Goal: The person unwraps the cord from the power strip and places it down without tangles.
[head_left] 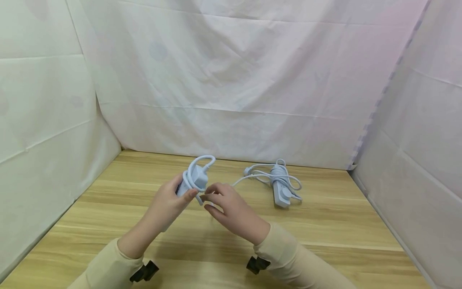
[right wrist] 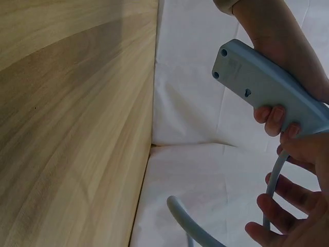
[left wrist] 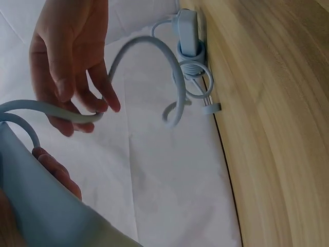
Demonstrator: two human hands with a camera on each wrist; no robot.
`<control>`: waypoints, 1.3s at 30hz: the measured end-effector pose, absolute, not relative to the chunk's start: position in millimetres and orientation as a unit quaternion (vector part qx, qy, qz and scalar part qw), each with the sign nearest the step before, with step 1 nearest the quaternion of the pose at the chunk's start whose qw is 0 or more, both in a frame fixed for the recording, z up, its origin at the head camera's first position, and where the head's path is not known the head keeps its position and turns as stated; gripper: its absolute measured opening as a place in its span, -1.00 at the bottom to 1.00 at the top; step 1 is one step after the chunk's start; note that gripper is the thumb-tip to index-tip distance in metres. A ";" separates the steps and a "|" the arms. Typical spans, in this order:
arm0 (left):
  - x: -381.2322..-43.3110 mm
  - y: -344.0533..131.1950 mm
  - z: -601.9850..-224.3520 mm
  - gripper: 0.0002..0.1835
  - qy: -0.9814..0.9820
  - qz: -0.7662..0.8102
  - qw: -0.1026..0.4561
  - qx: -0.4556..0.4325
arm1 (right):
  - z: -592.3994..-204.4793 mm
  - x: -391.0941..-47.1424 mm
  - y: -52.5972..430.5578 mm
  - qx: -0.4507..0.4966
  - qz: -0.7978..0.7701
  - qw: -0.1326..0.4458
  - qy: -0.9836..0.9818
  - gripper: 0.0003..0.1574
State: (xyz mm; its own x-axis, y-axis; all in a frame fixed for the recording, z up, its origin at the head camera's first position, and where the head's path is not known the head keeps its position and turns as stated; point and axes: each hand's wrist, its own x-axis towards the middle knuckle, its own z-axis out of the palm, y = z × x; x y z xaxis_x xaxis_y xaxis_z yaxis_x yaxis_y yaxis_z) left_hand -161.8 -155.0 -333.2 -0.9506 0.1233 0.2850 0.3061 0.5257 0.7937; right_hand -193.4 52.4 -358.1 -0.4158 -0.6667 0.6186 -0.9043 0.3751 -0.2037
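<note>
My left hand (head_left: 167,204) grips a white power strip (head_left: 198,177) raised above the table, its underside showing in the right wrist view. A thick white cord (left wrist: 146,39) makes a loop or two round the strip's upper end, where a plug seems to sit. Close beside it, my right hand (head_left: 232,208) has its fingers bent around the cord's free run, holding it near the fingertips. From there the cord curves off toward the back right. A second white power strip (head_left: 281,194) lies on the table to the right, with cord wound round it.
The wood-grain table (head_left: 119,224) is enclosed by pale cloth at the back (head_left: 231,80) and both sides. Loose cord loops and a plug (head_left: 248,171) lie around the second strip. A black device (head_left: 144,271) sits at each wrist.
</note>
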 end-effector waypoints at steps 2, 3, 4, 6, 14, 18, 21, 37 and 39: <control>-162.8 -157.0 -334.1 -0.15 -0.866 -0.473 0.100 -0.124 | -358.5 -192.6 52.9 0.502 0.264 0.225 -0.792 -0.81; -163.5 -158.2 -334.5 -0.11 -0.865 -0.475 0.102 -0.124 | -358.8 -192.3 53.4 0.505 0.264 0.224 -0.791 -0.83; -164.1 -159.4 -334.7 -0.09 -0.866 -0.475 0.103 -0.121 | -359.0 -191.5 54.1 0.505 0.265 0.222 -0.790 -0.84; -165.4 -161.5 -334.9 -0.09 -0.868 -0.472 0.104 -0.117 | -358.3 -189.4 55.8 0.507 0.268 0.218 -0.790 -0.83; -169.9 -168.9 -339.8 -0.22 -0.889 -0.425 0.134 -0.107 | -352.1 -185.4 60.8 0.523 0.264 0.263 -0.766 -0.86; -171.3 -171.2 -341.0 -0.33 -0.893 -0.415 0.141 -0.105 | -348.8 -187.1 61.3 0.539 0.262 0.288 -0.747 -0.83; -171.8 -172.0 -340.7 -0.43 -0.896 -0.410 0.134 -0.102 | -346.0 -189.2 62.1 0.541 0.265 0.302 -0.738 -0.83; -168.9 -175.8 -347.4 -0.49 -0.910 -0.374 0.138 -0.112 | -338.9 -198.4 72.9 0.483 0.300 0.279 -0.774 -0.87; -168.3 -176.4 -347.2 -0.49 -0.910 -0.374 0.138 -0.111 | -338.5 -199.4 75.4 0.469 0.300 0.272 -0.785 -0.87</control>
